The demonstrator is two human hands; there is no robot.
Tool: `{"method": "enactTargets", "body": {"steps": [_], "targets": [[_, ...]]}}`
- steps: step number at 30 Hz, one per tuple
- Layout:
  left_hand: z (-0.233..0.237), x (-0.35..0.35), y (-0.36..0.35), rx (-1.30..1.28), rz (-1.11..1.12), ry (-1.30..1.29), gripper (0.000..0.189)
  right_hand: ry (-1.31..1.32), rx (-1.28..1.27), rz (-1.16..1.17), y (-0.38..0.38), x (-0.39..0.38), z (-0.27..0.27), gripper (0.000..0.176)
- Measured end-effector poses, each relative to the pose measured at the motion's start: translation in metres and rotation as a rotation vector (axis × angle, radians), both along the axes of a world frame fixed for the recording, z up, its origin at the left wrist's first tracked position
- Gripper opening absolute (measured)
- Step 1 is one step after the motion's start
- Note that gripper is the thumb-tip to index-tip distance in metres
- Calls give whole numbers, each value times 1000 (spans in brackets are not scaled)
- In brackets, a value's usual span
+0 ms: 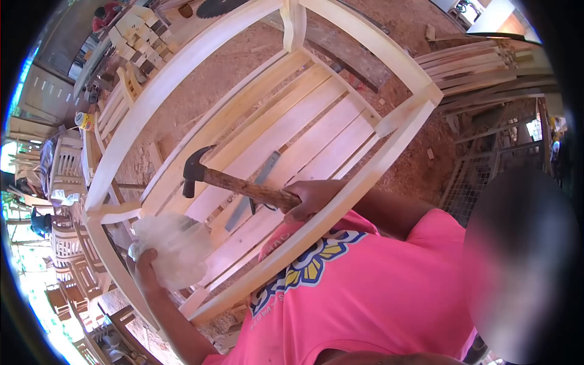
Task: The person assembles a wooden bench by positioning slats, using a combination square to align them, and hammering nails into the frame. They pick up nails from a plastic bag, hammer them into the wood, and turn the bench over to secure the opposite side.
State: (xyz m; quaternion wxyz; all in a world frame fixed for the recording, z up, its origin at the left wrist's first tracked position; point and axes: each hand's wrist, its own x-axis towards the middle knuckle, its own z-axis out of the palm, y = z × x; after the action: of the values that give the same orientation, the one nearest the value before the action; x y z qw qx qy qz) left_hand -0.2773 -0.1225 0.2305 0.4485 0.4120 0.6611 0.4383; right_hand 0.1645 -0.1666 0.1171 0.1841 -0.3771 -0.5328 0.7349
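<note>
My right hand is closed around the wooden handle of a claw hammer, whose dark head points left above the bench slats. In my left hand is a crumpled, translucent plastic bag, gripped at its left edge; its contents cannot be made out. Both hands are over a pale wooden slatted bench with curved rails and arms. On the slats, partly behind the hammer, lies a flat grey metal strip with a dark piece near its middle.
Stacked wooden strips lie at the upper right, above a wire mesh frame. Cut wood blocks and a circular saw blade are at the top. Wooden chairs stand at left, near a yellow-labelled container. Another person is at upper left.
</note>
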Motion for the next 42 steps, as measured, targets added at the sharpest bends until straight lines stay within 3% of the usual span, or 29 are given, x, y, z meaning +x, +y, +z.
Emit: {"method": "enactTargets", "body": {"steps": [7, 11, 14, 18, 20, 21, 23, 26, 28, 31, 36, 40, 42], "targets": [[-34, -36, -1, 72, -14, 188, 52, -12, -46, -1, 2, 0, -9, 48], [-19, -40, -5, 93, -5, 103, 54, -97, -37, -52, 4, 0, -10, 48], [-9, -35, -5, 140, 87, 153, 52, -197, -9, -176, -2, 8, -18, 50], [-13, -50, 0, 155, -9, 62, 55, -523, 151, -214, -24, 50, -34, 44], [-5, -42, 2, 82, -38, 94, 58, -662, -13, -240, -49, 81, 9, 35], [-10, -43, 3, 96, -32, 43, 59, -651, -228, -298, -65, 95, 40, 30], [-22, -50, 8, 122, -14, -64, 61, -744, -297, -337, -101, 133, 74, 28], [-16, -50, 9, 196, -118, 7, 62, -936, -380, -285, -143, 159, 117, 24], [-7, -45, 10, 266, -162, 40, 60, -941, -428, -292, -176, 182, 112, 22], [-6, -62, 16, 204, -198, 105, 57, -742, -626, -394, -239, 231, 60, 21], [10, -19, 15, 203, -170, 93, 51, -775, -739, -697, -300, 252, -10, 17], [19, 26, 42, 97, -204, 196, 46, -758, -727, -1005, -299, 279, -34, 22], [29, 92, 43, 131, -145, 146, 48, -937, -612, -1108, -271, 299, -30, 24]]}}
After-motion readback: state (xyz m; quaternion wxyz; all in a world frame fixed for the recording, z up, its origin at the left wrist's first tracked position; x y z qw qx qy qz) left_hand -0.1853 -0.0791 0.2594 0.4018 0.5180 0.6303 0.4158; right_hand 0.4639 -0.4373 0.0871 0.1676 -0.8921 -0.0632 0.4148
